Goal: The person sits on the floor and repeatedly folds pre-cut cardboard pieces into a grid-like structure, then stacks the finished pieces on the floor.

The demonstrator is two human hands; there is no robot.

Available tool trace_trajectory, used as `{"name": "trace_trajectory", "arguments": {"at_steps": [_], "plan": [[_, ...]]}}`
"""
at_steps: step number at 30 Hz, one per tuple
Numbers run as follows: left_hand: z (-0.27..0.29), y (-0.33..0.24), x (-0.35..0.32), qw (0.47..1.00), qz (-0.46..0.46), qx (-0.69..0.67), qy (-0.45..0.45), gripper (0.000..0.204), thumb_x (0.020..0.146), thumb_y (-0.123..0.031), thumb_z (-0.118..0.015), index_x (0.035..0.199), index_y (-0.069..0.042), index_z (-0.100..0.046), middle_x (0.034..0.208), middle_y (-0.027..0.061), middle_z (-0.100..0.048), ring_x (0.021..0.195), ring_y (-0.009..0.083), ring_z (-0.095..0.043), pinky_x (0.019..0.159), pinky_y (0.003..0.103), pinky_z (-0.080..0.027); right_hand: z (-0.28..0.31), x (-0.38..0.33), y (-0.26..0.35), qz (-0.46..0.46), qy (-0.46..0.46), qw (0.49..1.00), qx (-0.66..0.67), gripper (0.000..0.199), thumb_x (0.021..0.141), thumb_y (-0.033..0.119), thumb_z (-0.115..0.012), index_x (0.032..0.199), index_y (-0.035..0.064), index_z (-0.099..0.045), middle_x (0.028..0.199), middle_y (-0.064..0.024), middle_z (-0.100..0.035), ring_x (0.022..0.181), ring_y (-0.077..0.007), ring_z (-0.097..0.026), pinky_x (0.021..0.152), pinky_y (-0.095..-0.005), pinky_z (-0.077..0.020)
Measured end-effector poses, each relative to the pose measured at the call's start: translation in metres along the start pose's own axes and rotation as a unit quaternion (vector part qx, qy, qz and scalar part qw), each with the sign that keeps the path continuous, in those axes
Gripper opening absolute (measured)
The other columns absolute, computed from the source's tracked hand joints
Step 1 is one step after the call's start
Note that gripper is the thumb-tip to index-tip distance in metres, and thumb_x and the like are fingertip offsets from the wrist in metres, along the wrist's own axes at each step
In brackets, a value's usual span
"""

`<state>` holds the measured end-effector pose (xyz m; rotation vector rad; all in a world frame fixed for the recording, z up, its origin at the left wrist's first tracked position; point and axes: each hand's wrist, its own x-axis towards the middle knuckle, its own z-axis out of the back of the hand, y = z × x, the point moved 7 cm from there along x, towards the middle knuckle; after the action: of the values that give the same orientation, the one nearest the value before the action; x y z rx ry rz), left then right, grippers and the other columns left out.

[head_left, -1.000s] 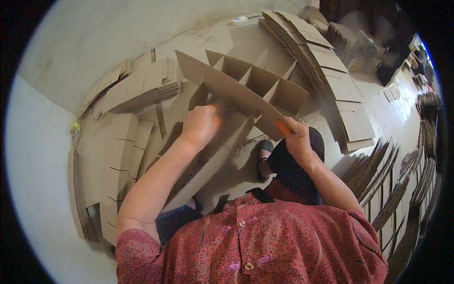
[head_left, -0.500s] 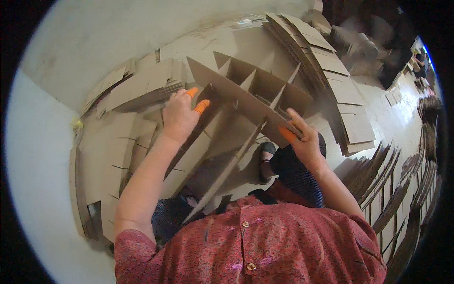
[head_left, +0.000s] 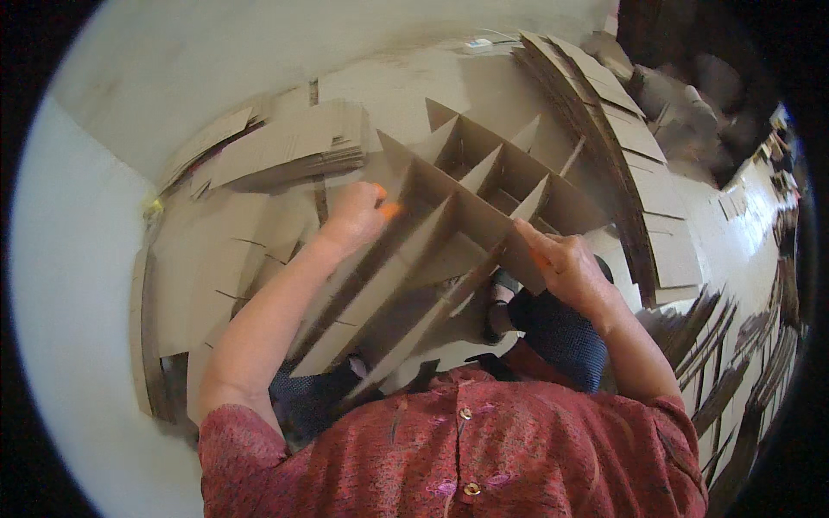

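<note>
A cardboard divider grid (head_left: 484, 216), made of brown strips crossing at slots, stands in front of me. Its long strips slant back toward my lap, and square cells show at its far side. At the grid's left side, my left hand (head_left: 356, 216) is closed with its fingers curled against a long strip; orange covers sit on two fingertips, slightly blurred. My right hand (head_left: 572, 266) pinches the near right end of a cross strip, index finger along its top edge and an orange-covered finger partly hidden behind it.
Stacked cardboard strips (head_left: 289, 142) lie at the far left, and slotted sheets (head_left: 199, 293) spread at the left by the pale wall (head_left: 78, 285). A long row of cardboard pieces (head_left: 635, 151) curves along the right. More bundles (head_left: 725, 363) stand at the lower right. My shoe (head_left: 501, 302) is below the grid.
The cross strip between my hands has dropped down into the long strips and sits nearly level with their tops. My left hand has moved right, its fingers more curled. The view has shifted slightly.
</note>
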<state>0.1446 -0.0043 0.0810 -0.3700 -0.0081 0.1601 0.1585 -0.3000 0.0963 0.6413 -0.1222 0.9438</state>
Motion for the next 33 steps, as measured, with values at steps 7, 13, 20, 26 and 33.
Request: {"name": "trace_trajectory", "arguments": {"at_steps": [7, 13, 20, 26, 33], "plan": [[0.052, 0.081, 0.013, 0.979, 0.034, 0.044, -0.197, 0.043, 0.085, -0.029, -0.069, 0.115, 0.000, -0.063, 0.090, 0.0171, -0.069, 0.077, 0.0264, -0.064, 0.071, 0.036, -0.049, -0.005, 0.034, -0.020, 0.011, -0.042, 0.999, 0.029, 0.047, 0.075, -0.005, -0.056, 0.121, 0.0047, -0.059, 0.080, -0.0210, -0.062, 0.069, -0.0394, -0.061, 0.063, -0.0437, -0.0492], [0.063, 0.136, 0.052, 0.956, 0.054, 0.171, -0.233, 0.057, 0.082, -0.022, -0.070, 0.132, -0.006, -0.049, 0.124, 0.0217, -0.056, 0.112, 0.0372, -0.054, 0.092, 0.044, -0.044, -0.011, 0.053, -0.043, -0.001, -0.054, 0.998, -0.010, 0.047, 0.077, -0.006, -0.056, 0.123, 0.0071, -0.059, 0.083, -0.0212, -0.064, 0.072, -0.0380, -0.062, 0.065, -0.0415, -0.0494], [0.080, 0.153, 0.070, 0.968, 0.053, 0.077, -0.232, 0.027, 0.085, -0.013, -0.062, 0.112, -0.008, -0.066, 0.094, 0.0207, -0.066, 0.089, 0.0352, -0.063, 0.078, 0.043, -0.049, -0.006, 0.067, -0.045, 0.040, -0.114, 0.985, -0.121, 0.043, 0.079, -0.001, -0.061, 0.121, 0.0072, -0.060, 0.078, -0.0161, -0.063, 0.075, -0.0354, -0.062, 0.071, -0.0375, -0.0506], [0.084, 0.101, 0.030, 0.916, -0.092, 0.035, -0.390, 0.022, 0.081, -0.012, -0.062, 0.101, -0.006, -0.069, 0.090, 0.0199, -0.066, 0.084, 0.0356, -0.063, 0.071, 0.042, -0.051, -0.006, 0.086, 0.004, -0.040, -0.165, 0.970, 0.173, 0.036, 0.088, 0.016, -0.066, 0.118, -0.0030, -0.060, 0.097, -0.0121, -0.068, 0.085, -0.0204, -0.063, 0.080, -0.0291, -0.0487], [0.073, 0.182, 0.042, 0.982, 0.093, -0.055, -0.152, 0.029, 0.086, -0.018, -0.066, 0.114, -0.010, -0.067, 0.093, 0.0124, -0.069, 0.080, 0.0185, -0.062, 0.075, 0.028, -0.047, -0.055, 0.096, 0.045, -0.079, -0.002, 0.911, 0.405, 0.028, 0.094, 0.012, -0.056, 0.119, 0.0003, -0.060, 0.098, -0.0111, -0.069, 0.084, -0.0142, -0.066, 0.074, -0.0250, -0.0524]]}}
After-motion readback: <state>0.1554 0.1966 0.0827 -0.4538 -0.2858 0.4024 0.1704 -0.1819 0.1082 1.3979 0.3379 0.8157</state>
